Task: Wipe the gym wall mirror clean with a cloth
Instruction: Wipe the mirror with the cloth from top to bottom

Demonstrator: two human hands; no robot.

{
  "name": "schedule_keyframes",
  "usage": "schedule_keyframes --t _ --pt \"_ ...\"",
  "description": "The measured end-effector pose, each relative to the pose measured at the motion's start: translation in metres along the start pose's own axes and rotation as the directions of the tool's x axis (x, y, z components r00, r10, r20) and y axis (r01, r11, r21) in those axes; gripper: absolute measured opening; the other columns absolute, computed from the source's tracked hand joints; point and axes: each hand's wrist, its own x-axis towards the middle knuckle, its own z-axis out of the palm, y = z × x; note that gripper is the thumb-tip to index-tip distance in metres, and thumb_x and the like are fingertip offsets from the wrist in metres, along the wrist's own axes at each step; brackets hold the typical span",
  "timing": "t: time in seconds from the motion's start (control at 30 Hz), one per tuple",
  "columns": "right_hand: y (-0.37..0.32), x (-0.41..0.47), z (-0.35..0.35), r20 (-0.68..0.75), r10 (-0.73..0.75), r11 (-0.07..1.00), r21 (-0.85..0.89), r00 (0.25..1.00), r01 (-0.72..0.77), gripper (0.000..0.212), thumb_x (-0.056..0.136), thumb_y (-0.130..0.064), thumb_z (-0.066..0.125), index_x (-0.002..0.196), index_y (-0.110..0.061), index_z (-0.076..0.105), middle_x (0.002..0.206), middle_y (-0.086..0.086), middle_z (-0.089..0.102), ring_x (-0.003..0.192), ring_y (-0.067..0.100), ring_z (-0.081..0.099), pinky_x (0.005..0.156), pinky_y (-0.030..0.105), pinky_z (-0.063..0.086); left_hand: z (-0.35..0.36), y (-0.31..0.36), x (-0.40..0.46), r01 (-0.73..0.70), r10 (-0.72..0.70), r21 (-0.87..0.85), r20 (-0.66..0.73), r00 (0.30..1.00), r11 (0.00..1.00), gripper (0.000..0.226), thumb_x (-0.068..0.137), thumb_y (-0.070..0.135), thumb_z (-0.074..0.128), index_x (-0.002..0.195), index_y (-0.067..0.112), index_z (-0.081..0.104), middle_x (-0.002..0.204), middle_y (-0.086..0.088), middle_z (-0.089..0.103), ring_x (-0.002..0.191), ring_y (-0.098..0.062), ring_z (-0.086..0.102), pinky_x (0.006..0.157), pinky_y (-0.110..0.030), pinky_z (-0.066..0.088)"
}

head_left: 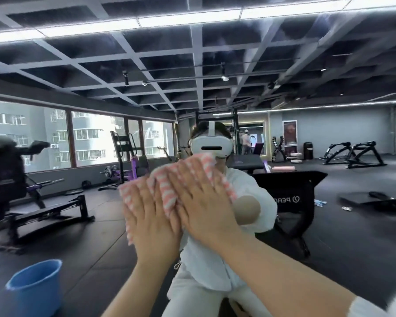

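Facing, in the head view, the large frameless gym wall mirror (pixel 329 99), which fills nearly the whole picture; room, ceiling grid and equipment appear only as reflection.

Item, task's thing: pink-and-white striped woven cloth (pixel 167 191), bunched and spread flat against the glass at about face height, centre of frame. Placed so, by judgement, to give broad contact for wiping; blurred at its edges, which suggests motion, direction not determinable.

Item: left hand (pixel 151 216), fingers extended and close together, palm pressed flat onto the lower left part of the cloth. Neither clenched nor pinching; pressing only.

Item: right hand (pixel 201 202), likewise flattened, fingers extended upward, palm on the right part of the cloth, just beside the left hand and slightly overlapping it. Cloth trapped between both palms and the glass, not gripped. Both hands together presumably for extra pressure on the pane.

Item: reflection of the person in white clothing, partly hidden behind the hands, reflected arm reaching to the same spot; confirms contact with the glass.

Item: blue round plastic bucket (pixel 36 287), lower left, standing on the dark rubber floor (pixel 101 236), well apart from the hands; contents not visible. Probably kept near for rinsing.

Item: black weight bench (pixel 50 213), left, seen as reflection.

Progress, by judgement: wiping under way; cleaned share of the mirror not determinable.
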Motion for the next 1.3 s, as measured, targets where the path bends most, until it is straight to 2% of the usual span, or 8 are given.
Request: schedule_keyframes --t 0.1,0.2,0.37,0.6,0.77,0.93,1.13,1.3 --pt "0.015 -0.022 -0.004 0.067 -0.134 0.99 -0.035 0.989 0.137 0.059 0.094 -0.04 0.033 0.149 -0.018 0.03 0.155 -0.002 0.028 0.145 0.022 0.016 0.116 0.045 0.014 0.006 0.02 -0.022 0.118 -0.118 -0.015 0.024 0.993 0.993 0.064 0.089 0.03 0.028 0.146 0.002 0.02 0.147 -0.029 0.028 0.137 -0.042 0.016 0.108 -0.063 0.013" --pt "0.059 -0.034 -0.015 0.07 -0.033 0.996 -0.085 0.997 0.039 0.065 0.094 -0.044 0.03 0.152 -0.021 0.014 0.157 -0.004 0.017 0.149 0.019 0.001 0.117 0.045 0.007 0.008 0.059 -0.01 0.101 -0.1 -0.051 0.031 0.995 0.994 0.071 0.088 0.037 0.031 0.152 0.014 0.009 0.15 -0.022 0.021 0.14 -0.039 0.012 0.11 -0.06 0.005" --pt "0.135 -0.094 -0.042 0.156 0.333 0.929 -0.226 0.93 -0.295 0.066 0.099 -0.055 0.005 0.151 -0.016 0.017 0.154 0.014 0.017 0.144 0.039 0.013 0.112 0.062 0.011 0.008 0.14 -0.003 -0.272 0.277 -0.103 0.037 0.96 0.957 0.063 0.089 0.043 0.032 0.147 0.019 0.025 0.152 -0.007 0.019 0.144 -0.03 -0.001 0.114 -0.053 -0.01" --pt "0.104 -0.142 -0.045 0.184 0.701 0.712 -0.132 0.689 -0.69 0.072 0.087 -0.043 0.03 0.15 -0.011 0.016 0.151 0.031 0.023 0.135 0.056 0.02 0.1 0.072 0.028 0.017 0.15 -0.037 -0.555 0.559 -0.074 0.079 0.825 0.829 0.065 0.087 0.037 0.034 0.147 0.015 0.023 0.154 -0.004 0.02 0.144 -0.028 0.012 0.112 -0.058 0.008" --pt "0.07 -0.098 -0.026 0.117 0.542 0.841 -0.095 0.833 -0.533 0.071 0.089 -0.047 0.03 0.152 -0.016 0.015 0.156 0.021 0.012 0.141 0.049 0.009 0.107 0.068 0.008 0.01 0.084 -0.023 -0.427 0.432 -0.084 0.053 0.901 0.901 0.064 0.098 0.038 0.02 0.153 0.015 -0.004 0.155 -0.008 0.016 0.144 -0.031 0.007 0.114 -0.056 0.005" --pt "0.007 -0.079 -0.002 0.097 0.249 0.969 -0.013 0.964 -0.249 0.072 0.092 -0.05 0.024 0.152 -0.031 -0.011 0.159 0.006 -0.019 0.146 0.036 -0.013 0.114 0.062 0.002 0.005 0.015 -0.059 -0.216 0.214 0.001 0.132 0.968 0.976 0.06 0.101 0.038 0.003 0.152 0.007 0.009 0.154 -0.018 0.024 0.147 -0.032 -0.004 0.115 -0.051 0.001" --pt "-0.035 -0.108 0.014 0.185 -0.132 0.991 -0.011 0.974 0.137 0.062 0.088 -0.042 0.03 0.148 -0.03 0.023 0.158 0.001 0.012 0.147 0.031 -0.014 0.116 0.053 -0.001 0.011 -0.009 -0.146 0.061 -0.047 -0.06 0.214 0.976 0.996 0.063 0.103 0.041 0.007 0.151 0.001 0.006 0.157 -0.019 0.003 0.146 -0.032 -0.012 0.115 -0.05 0.002" --pt "0.0 -0.14 0.007 0.146 0.041 0.996 -0.082 0.988 -0.03 0.075 0.092 -0.046 0.031 0.154 -0.022 -0.004 0.16 0.004 -0.017 0.147 0.034 -0.01 0.115 0.055 0.008 0.023 0.031 -0.141 -0.017 0.041 -0.116 0.207 0.978 0.993 0.06 0.102 0.041 0.009 0.153 0.01 0.003 0.158 -0.011 -0.015 0.145 -0.036 -0.013 0.113 -0.052 -0.002"
